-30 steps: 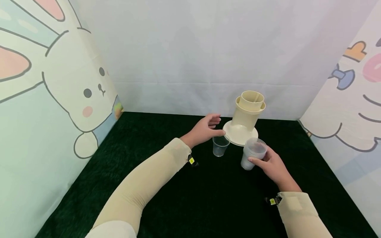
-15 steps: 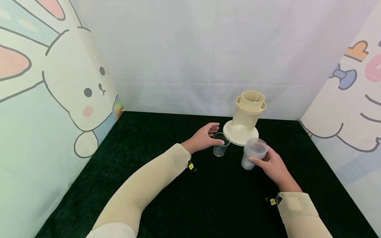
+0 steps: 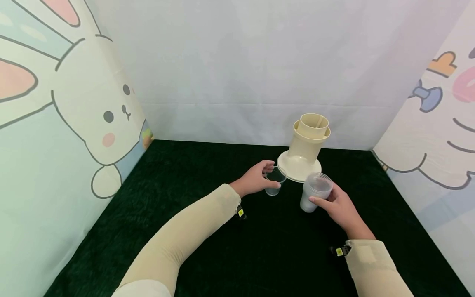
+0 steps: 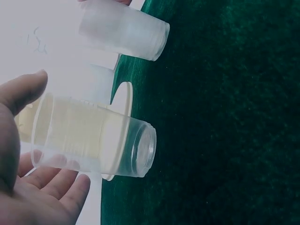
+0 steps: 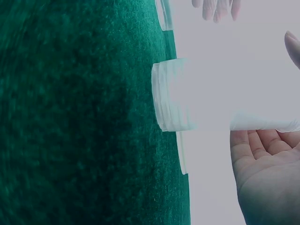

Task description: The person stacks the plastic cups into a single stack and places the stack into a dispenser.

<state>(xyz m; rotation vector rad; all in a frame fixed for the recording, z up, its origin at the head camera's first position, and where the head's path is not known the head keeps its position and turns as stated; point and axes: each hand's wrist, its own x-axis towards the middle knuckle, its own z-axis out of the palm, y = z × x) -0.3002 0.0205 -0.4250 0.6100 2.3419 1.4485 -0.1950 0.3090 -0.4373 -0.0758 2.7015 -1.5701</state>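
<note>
A single clear plastic cup (image 3: 273,186) stands upright on the dark green cloth. My left hand (image 3: 255,178) is around it, thumb on the near side and fingers on the far side. In the left wrist view, the thumb (image 4: 28,89) looks apart from the cup's wall, and the fingers (image 4: 61,185) lie loosely bent beside the cup (image 4: 93,133). To the right, my right hand (image 3: 339,205) holds a stack of nested clear plastic cups (image 3: 315,193), thumb on its near side. Glare washes out much of that stack (image 5: 171,96) in the right wrist view.
Just behind the cups stands a cream cylindrical holder (image 3: 307,149) with a round base (image 3: 298,167) and an inner tube. A white cloth wall (image 3: 237,74) closes off the back. Cartoon-printed panels (image 3: 92,107) flank the green-covered table (image 3: 259,255).
My left hand has come down and toward me, from above the single cup's rim to around its sides. The right hand and its stack have stayed in place.
</note>
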